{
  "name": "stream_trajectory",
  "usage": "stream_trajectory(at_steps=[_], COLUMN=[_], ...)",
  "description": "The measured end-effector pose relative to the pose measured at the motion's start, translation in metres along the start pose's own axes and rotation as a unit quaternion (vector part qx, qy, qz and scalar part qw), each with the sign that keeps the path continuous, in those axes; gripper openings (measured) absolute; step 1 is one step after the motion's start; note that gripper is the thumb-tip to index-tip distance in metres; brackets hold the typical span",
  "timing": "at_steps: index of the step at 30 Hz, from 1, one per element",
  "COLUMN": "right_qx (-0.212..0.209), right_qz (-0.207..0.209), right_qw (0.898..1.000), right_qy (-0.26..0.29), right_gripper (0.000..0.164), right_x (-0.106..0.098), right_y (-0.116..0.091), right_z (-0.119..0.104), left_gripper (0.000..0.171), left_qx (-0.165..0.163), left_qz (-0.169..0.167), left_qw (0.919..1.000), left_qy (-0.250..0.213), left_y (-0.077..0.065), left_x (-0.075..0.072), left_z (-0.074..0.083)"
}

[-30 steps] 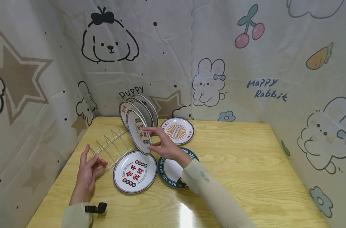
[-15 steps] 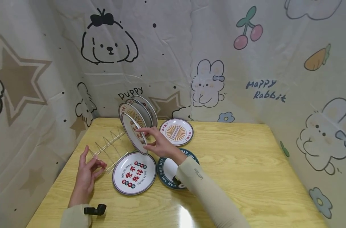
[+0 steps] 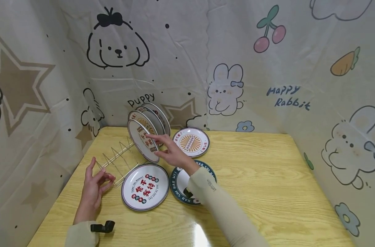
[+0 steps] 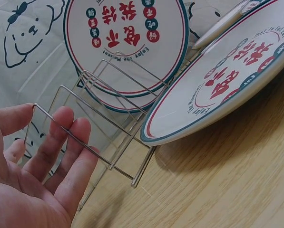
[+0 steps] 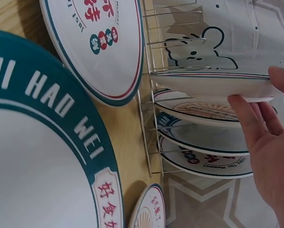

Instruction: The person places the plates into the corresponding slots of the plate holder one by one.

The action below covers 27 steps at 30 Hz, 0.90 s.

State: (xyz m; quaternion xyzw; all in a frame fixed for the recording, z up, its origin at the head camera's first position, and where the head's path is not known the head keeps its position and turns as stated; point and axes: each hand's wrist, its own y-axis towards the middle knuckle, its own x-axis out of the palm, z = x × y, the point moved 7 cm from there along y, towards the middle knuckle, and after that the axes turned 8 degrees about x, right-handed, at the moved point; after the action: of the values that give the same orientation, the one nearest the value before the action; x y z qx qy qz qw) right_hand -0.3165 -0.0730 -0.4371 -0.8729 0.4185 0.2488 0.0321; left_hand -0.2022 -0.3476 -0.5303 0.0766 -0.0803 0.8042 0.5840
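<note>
My right hand (image 3: pixel 172 152) pinches a white plate (image 3: pixel 138 137) with red characters by its rim, thumb on one face and fingers on the other. That plate stands on edge, its lower rim at the wires of a metal dish rack (image 4: pixel 134 180), as the right wrist view shows. Behind it in the rack lean three more plates, the nearest with an orange sunburst (image 5: pixel 203 109). My left hand (image 3: pixel 96 185) holds the rack's near end wire, thumb at its top corner and fingers behind it. The rack's near slots hold no plates.
Flat on the wooden table (image 3: pixel 255 178) lie a white plate (image 3: pixel 145 187) with red characters beside the rack, a teal-rimmed plate (image 3: pixel 178 192) partly under my right forearm, and a sunburst plate (image 3: pixel 191 142) farther back. A printed curtain (image 3: pixel 181 44) encloses the back and sides.
My right hand has carried the pinched plate left, close in front of the sunburst plate in the rack. My left hand has stayed on the rack's end.
</note>
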Motion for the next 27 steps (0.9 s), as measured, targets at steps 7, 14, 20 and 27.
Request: stream_trajectory(at_steps=[7,14,20,27], right_qx=[-0.001,0.008,-0.003,0.019], right_qz=[0.031,0.053,0.068,0.074], right_qw=[0.999,0.998,0.998,0.997], right_qy=[0.019,0.025,0.02,0.027], right_gripper=[0.065,0.065,0.065,0.066], right_x=[0.001,0.003,0.004,0.009], right_y=[0.006,0.009,0.011,0.014], right_z=[0.005,0.009,0.009,0.014], left_gripper=[0.074,0.074,0.073,0.073], left_qx=[0.002,0.005,0.005,0.011], left_qz=[0.002,0.0,-0.002,-0.003], left_qw=[1.0,1.0,0.9999,0.9999], left_qy=[0.003,-0.001,-0.009,-0.01], left_y=[0.0,0.0,0.001,-0.001], left_x=[0.001,0.0,0.001,0.002], left_z=[0.0,0.001,0.001,0.002])
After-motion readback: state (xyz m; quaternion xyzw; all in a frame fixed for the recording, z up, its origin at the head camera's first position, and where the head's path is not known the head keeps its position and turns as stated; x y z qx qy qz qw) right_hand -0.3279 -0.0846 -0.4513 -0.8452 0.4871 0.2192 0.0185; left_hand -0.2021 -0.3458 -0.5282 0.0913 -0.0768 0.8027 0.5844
